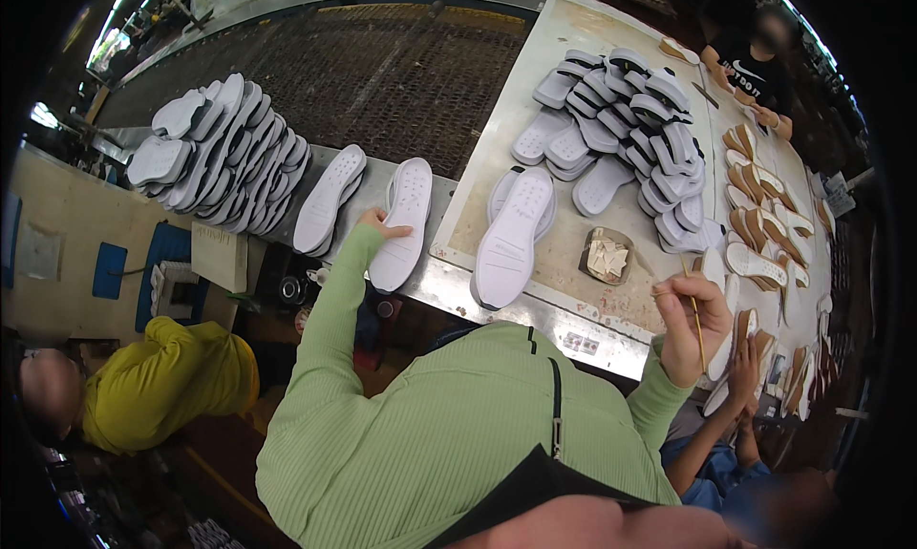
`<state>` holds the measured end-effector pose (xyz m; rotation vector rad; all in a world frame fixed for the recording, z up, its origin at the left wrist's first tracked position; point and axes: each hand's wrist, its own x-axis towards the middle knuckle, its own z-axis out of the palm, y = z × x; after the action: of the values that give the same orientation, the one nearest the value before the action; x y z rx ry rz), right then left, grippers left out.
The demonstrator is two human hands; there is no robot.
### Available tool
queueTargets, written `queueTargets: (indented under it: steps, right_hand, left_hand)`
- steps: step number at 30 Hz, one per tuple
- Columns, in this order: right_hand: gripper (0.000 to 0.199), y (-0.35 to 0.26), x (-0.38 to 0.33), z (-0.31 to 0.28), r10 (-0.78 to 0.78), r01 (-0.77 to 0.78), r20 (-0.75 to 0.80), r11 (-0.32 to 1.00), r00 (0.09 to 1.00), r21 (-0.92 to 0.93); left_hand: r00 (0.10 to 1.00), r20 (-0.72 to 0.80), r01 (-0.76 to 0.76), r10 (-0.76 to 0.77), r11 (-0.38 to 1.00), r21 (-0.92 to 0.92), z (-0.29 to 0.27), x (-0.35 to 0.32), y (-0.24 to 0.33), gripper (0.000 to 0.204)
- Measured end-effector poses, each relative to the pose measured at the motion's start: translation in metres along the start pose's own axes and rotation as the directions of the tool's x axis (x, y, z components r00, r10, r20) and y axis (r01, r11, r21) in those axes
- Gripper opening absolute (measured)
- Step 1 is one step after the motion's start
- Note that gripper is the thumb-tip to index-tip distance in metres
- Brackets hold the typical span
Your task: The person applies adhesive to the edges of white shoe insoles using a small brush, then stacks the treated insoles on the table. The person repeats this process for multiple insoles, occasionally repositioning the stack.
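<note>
My left hand [380,224], in a light green sleeve, reaches out to the metal ledge and grips the edge of a white shoe sole [409,200] lying there. Beside that sole, to the left, lies another white sole [328,200]. My right hand [690,325] is raised near the table's front edge, closed around a thin stick-like brush [695,306] held nearly upright. A white sole [513,236] lies stacked on another on the beige work board [573,33] between my hands. A small dish [607,256] of pale glue sits just left of my right hand.
A heap of grey-white soles [626,119] covers the board's far side; another stack [224,153] lies left on the ledge beside a mesh conveyor [382,62]. Tan-and-white soles [759,215] line the right. Co-workers are present: yellow top [162,382], blue top [721,463], black shirt [750,67].
</note>
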<state>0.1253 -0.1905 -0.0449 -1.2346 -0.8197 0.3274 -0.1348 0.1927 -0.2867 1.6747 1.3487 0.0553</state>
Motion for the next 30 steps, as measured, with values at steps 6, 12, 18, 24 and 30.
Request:
queueTargets:
  steps: [6,12,18,24,30]
  right_hand:
    - [0.023,0.002,0.001,0.001,0.005,-0.005,-0.024,1.0,1.0,-0.013]
    - [0.023,0.002,0.002,0.008,-0.028,0.027,0.052,0.999,0.998,0.025]
    - [0.022,0.002,0.0,0.005,0.015,-0.014,-0.036,1.0,0.999,0.016]
    - [0.022,0.002,0.002,0.002,0.013,-0.015,-0.034,0.999,0.999,-0.044]
    - [0.019,-0.006,0.004,0.009,0.053,-0.058,-0.071,0.995,0.996,-0.082]
  left_hand:
    - [0.984,-0.043,-0.178,0.173,0.956,-0.234,0.04,-0.024,0.028,0.069]
    - [0.923,-0.059,-0.381,0.38,0.924,-0.011,0.096,-0.002,0.032,0.073]
    - [0.9,-0.277,-0.37,0.337,0.926,-0.075,0.064,0.01,0.006,0.06]
    - [0.591,-0.712,-0.106,0.378,0.912,0.396,-0.076,0.06,-0.05,0.056]
    - [0.94,-0.278,0.237,-0.199,0.965,0.11,-0.138,0.054,-0.081,0.094]
